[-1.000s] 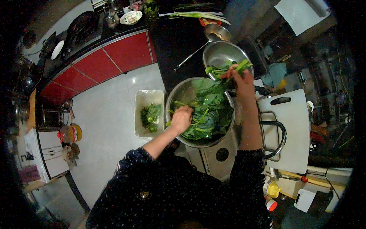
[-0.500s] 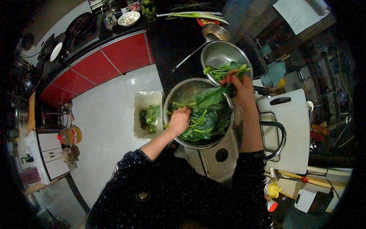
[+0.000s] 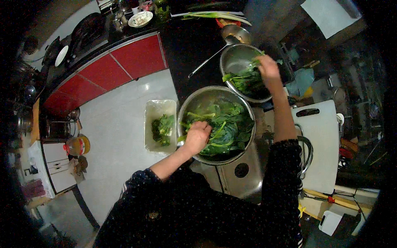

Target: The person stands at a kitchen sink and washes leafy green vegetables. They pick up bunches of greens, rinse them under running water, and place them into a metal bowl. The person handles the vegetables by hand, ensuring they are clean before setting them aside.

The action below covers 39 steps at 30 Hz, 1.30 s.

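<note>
With my right hand [image 3: 268, 68] closed on wet leafy greens [image 3: 248, 78] above the smaller steel bowl [image 3: 233, 62] and my left hand [image 3: 197, 136] curled, gripping leaves in the big basin [image 3: 198, 101], stems could slip over the rim.

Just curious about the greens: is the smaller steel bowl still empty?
No, the smaller bowl holds leafy greens under the right hand.

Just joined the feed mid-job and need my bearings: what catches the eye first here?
The big steel bowl heaped with leafy greens sits in the middle over the sink, with the left hand resting in the leaves. Beyond it, the right hand lays a bunch of greens in a smaller steel bowl on the dark counter. On the floor to the left, a pale rectangular tub holds green scraps, below red cabinet fronts.
</note>
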Each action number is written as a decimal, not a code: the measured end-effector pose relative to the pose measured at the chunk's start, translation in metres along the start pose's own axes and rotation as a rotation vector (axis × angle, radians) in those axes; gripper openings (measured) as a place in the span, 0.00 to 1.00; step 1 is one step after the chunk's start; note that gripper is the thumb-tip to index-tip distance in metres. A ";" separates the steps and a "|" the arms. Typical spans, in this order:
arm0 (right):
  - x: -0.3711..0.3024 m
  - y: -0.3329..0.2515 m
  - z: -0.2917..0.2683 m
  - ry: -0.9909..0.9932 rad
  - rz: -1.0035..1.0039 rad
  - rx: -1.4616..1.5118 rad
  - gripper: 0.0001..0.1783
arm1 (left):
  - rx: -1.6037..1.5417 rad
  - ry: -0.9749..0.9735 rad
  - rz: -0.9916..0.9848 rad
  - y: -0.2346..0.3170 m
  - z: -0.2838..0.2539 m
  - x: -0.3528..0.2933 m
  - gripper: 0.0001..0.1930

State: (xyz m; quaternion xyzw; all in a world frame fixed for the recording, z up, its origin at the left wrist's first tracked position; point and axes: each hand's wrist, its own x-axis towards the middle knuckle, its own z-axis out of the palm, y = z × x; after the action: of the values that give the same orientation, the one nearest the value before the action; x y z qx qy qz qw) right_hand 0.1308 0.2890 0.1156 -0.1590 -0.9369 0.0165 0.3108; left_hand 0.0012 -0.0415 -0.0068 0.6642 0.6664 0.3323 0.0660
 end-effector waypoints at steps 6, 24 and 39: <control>-0.054 -0.049 0.087 -0.389 0.195 -0.197 0.19 | -0.066 -0.065 -0.009 0.011 0.000 -0.020 0.12; -0.084 -0.138 0.140 -0.608 0.495 0.687 0.13 | -0.106 -0.085 -0.035 0.003 0.001 -0.024 0.13; -0.106 -0.165 0.180 -0.640 0.470 0.048 0.12 | -0.146 -0.111 -0.059 0.002 0.003 -0.024 0.15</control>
State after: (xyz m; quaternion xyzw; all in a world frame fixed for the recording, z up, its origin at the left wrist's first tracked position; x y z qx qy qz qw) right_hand 0.0578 0.1124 -0.0689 -0.3488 -0.9238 0.1578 -0.0056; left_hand 0.0070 -0.0627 -0.0168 0.6550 0.6551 0.3406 0.1606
